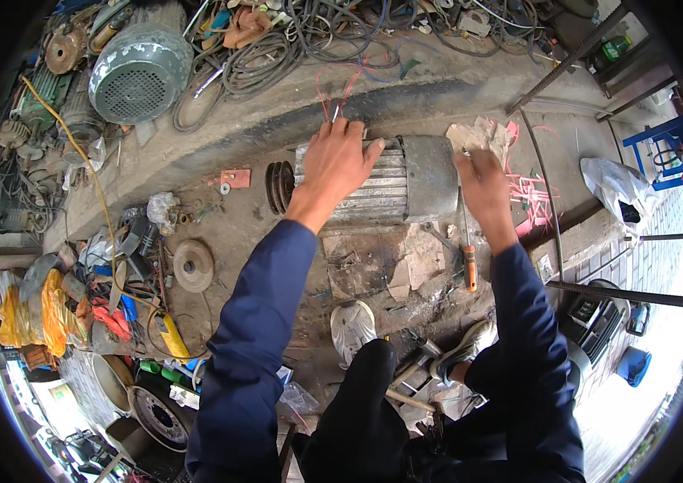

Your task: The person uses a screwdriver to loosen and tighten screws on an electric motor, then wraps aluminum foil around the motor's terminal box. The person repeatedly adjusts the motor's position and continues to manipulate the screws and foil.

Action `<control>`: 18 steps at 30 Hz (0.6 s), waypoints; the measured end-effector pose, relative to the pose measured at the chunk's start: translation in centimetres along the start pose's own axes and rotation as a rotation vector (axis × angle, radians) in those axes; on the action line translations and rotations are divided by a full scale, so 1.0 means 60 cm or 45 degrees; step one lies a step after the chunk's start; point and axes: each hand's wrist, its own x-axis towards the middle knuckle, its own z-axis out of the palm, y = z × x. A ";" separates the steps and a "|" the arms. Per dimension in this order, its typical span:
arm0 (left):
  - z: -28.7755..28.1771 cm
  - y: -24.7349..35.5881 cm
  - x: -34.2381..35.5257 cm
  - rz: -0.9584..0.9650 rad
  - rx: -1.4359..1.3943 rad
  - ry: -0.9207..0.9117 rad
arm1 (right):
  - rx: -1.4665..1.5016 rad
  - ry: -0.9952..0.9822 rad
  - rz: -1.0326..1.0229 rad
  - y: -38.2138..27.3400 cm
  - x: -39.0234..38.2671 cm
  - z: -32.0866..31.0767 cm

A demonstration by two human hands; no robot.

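A finned grey electric motor [382, 199] lies across the middle, with a dark grooved pulley [278, 187] at its left. My left hand [333, 165] rests over its top, fingers curled over the far edge beside thin red wires [349, 90] and a small silver piece, thumb on the fins. My right hand [482, 181] is at the motor’s right end, fingers curled together; what they hold is too small to make out. An orange-handled screwdriver [470, 268] lies below it on the dirty surface, among torn cardboard [422, 258].
Cables [253, 68], a large grey motor [138, 76] and parts crowd the back-left ledge. A round metal disc [193, 274] and piled tools lie left. Pink strips [535, 205], steel bars [628, 295] and a blue frame [664, 149] are at right. My shoes [353, 330] are near the bottom.
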 end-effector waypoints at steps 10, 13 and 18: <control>0.048 0.002 -0.009 -0.083 0.132 0.180 | -0.210 -0.370 0.511 -0.121 0.094 0.085; 0.049 0.006 -0.011 -0.078 0.114 0.191 | -0.211 -0.316 0.485 -0.122 0.081 0.079; 0.038 0.021 -0.035 -0.071 0.140 0.248 | -0.184 -0.100 0.390 -0.127 0.039 0.072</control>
